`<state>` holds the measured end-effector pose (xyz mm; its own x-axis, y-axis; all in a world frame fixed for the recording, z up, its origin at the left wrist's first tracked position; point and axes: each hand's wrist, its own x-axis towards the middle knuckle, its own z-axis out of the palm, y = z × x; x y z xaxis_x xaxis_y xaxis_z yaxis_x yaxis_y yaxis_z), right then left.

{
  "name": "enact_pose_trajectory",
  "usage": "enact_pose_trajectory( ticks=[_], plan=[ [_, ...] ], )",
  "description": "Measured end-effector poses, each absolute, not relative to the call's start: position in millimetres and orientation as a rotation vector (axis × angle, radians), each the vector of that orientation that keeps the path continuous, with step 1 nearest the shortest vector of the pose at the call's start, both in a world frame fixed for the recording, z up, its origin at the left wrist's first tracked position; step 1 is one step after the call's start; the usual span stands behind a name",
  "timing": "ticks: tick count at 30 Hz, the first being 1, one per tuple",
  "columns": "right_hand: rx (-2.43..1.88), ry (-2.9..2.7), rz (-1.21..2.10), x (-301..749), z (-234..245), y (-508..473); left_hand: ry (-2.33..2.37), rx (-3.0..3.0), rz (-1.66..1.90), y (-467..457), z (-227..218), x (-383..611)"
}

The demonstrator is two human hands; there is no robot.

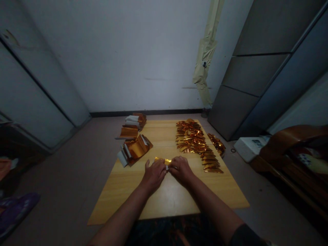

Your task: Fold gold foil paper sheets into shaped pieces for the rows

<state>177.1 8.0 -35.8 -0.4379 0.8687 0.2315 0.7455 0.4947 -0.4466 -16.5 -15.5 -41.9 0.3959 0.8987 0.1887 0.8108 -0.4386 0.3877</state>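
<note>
A small sheet of gold foil paper (167,161) lies on the wooden table between my two hands, its shiny side showing along the far edge. My left hand (154,173) presses on its left part with curled fingers, the thumb sticking out to the left. The fingers of my right hand (181,168) are pinched on its right end. Most of the sheet is hidden under my fingers. Stacks of curled gold foil sheets with pale backs (138,148) lie to the left. Rows of folded gold foil pieces (191,136) are lined up to the right.
The wooden table (169,201) has edges close to my forearms. Beyond its right edge, a container of more folded foil (216,144) stands low. A grey refrigerator (246,75), a white box (248,147) and a wooden bench (287,164) are at right; a white wall (133,61) stands behind.
</note>
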Motion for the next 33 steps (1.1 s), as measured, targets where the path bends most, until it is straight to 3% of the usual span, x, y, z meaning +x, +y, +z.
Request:
enact_pose_trajectory(
  ticks=[9, 20, 33],
  plan=[
    [-1.300, -2.343, 0.335, 178.9, -35.8, 6.0, 1.479, 2.502, 0.561, -16.1, -43.5, -18.2],
    [-1.567, -2.319, 0.382, 163.1, -19.4, 7.7, 1.676, 2.289, 0.568, -11.2, -42.4, -7.4],
    [-1.624, -2.287, 0.396, 156.3, -20.0, 11.2, 1.523, 2.395, 0.679, -14.4, -44.0, -12.4]
  ],
)
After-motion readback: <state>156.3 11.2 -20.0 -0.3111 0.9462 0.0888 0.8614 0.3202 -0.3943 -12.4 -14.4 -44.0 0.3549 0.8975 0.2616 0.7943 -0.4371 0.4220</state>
